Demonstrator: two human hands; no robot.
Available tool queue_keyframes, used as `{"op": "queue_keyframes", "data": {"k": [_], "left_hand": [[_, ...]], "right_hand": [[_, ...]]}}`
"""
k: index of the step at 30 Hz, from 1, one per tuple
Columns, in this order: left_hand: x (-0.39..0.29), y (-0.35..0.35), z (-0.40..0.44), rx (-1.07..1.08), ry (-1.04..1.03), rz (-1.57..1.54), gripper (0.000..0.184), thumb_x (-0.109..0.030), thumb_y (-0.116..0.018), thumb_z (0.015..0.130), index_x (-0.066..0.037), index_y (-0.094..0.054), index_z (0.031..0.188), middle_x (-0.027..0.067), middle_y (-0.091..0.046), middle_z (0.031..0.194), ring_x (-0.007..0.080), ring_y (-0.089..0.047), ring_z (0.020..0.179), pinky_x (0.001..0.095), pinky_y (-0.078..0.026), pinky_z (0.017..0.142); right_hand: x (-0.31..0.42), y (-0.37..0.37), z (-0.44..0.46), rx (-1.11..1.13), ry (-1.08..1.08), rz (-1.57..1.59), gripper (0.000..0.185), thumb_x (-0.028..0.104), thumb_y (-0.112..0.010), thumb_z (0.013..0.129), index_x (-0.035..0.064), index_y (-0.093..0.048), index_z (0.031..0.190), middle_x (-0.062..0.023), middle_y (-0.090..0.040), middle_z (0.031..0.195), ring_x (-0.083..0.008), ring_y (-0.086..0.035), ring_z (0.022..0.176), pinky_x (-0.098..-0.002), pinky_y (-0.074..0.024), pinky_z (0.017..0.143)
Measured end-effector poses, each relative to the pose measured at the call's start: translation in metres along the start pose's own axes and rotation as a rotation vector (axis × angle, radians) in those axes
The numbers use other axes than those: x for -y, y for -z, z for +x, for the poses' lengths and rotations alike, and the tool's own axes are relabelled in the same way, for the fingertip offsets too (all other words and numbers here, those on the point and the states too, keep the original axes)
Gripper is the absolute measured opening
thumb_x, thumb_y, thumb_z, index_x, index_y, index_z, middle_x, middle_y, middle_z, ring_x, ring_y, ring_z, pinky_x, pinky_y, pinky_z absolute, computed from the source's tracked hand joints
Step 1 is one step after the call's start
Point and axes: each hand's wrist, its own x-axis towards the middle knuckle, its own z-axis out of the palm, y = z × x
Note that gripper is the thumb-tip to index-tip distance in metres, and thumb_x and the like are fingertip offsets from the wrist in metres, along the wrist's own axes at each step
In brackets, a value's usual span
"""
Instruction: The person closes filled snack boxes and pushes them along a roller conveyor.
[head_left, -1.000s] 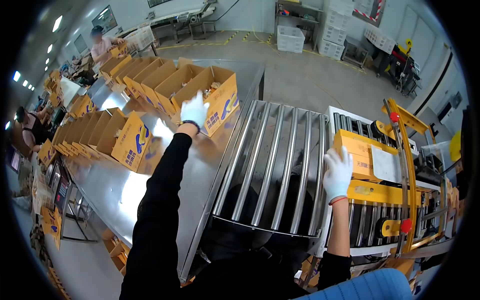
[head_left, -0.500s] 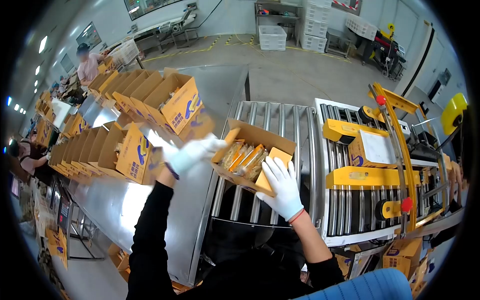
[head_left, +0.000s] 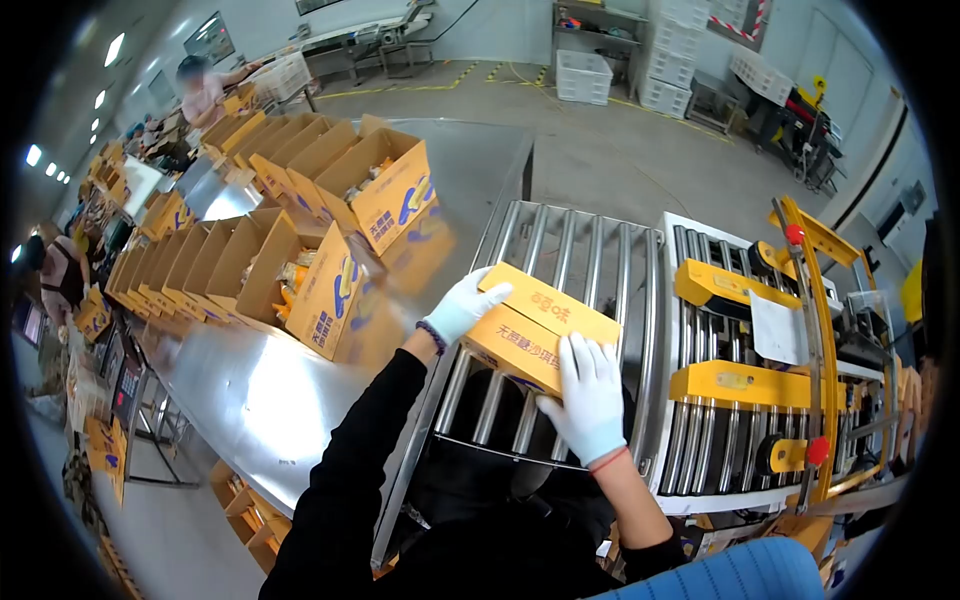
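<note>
A yellow cardboard box (head_left: pixel 515 345) with printed lettering sits on the metal roller conveyor (head_left: pixel 485 410) in front of me, its top flaps folded down. What it contains is hidden now. My left hand (head_left: pixel 463 308), in a white glove, grips the box's left end with the thumb over the top edge. At the right end, my gloved right hand (head_left: pixel 588 395) holds the box, fingers lying over the top and thumb against the near side.
Open boxes of packets stand in two rows on the steel table (head_left: pixel 250 410) to the left. A box-sealing machine with yellow side guides (head_left: pixel 740 385) adjoins the rollers on the right. A person (head_left: pixel 200 90) works at the far left.
The box's flaps have gone from open, with wrapped packets showing, to folded down. My left hand has come onto its left end. The box between the machine's guides is out of sight there.
</note>
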Motion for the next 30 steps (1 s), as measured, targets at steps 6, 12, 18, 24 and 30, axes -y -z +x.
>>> {"op": "queue_keyframes", "data": {"k": [6, 12, 18, 24, 30], "left_hand": [[-0.011, -0.14, 0.014, -0.161, -0.138, -0.026, 0.044, -0.022, -0.074, 0.095, 0.005, -0.06, 0.127, 0.0137, -0.07, 0.116, 0.0194, -0.069, 0.105, 0.031, -0.056, 0.091], [0.007, -0.131, -0.023, 0.546, 0.211, 0.214, 0.063, -0.041, -0.065, 0.1, 0.003, -0.051, 0.144, 0.0177, -0.064, 0.132, 0.026, -0.064, 0.119, 0.0356, -0.051, 0.103], [-0.043, 0.112, -0.111, -0.977, -0.376, 1.432, 0.038, -0.015, -0.069, 0.084, -0.006, -0.065, 0.121, 0.0143, -0.067, 0.111, 0.0343, -0.063, 0.106, 0.0544, -0.04, 0.101], [-0.031, 0.154, -0.183, -0.721, -0.108, 1.211, 0.015, -0.019, -0.07, 0.09, -0.007, -0.076, 0.098, 0.0168, -0.073, 0.09, 0.0361, -0.067, 0.092, 0.0441, -0.052, 0.084], [-0.07, 0.08, -0.233, -0.297, -0.365, 0.987, 0.021, -0.006, -0.084, 0.072, -0.007, -0.077, 0.092, 0.0173, -0.057, 0.147, 0.0396, -0.042, 0.145, 0.0453, -0.039, 0.115]], "right_hand": [[-0.073, 0.018, 0.021, 0.102, -0.288, -0.317, 0.107, 0.028, -0.087, 0.072, -0.0004, -0.029, 0.157, -0.0191, -0.036, 0.16, -0.0345, -0.03, 0.151, -0.0514, -0.0174, 0.127], [-0.128, 0.017, 0.014, -0.017, -0.278, -0.365, 0.082, 0.024, -0.07, 0.088, -0.0018, -0.032, 0.156, -0.0206, -0.036, 0.16, -0.0381, -0.031, 0.151, -0.0493, -0.0185, 0.127], [-0.166, 0.01, -0.007, -0.151, -0.337, -0.479, 0.066, 0.008, -0.063, 0.087, 0.0004, -0.043, 0.15, -0.0181, -0.046, 0.154, -0.0352, -0.036, 0.147, -0.0464, -0.0242, 0.124], [-0.089, -0.064, -0.003, -0.023, -0.179, 0.607, 0.046, 0.005, -0.063, 0.089, 0.0035, -0.062, 0.135, -0.0188, -0.062, 0.137, -0.0338, -0.054, 0.134, -0.041, -0.0402, 0.117], [0.026, -0.101, 0.003, 0.151, -0.322, 1.191, 0.096, 0.025, -0.084, 0.085, -0.0021, -0.028, 0.158, -0.0223, -0.04, 0.158, -0.0327, -0.035, 0.15, -0.0405, -0.0278, 0.123]]}}
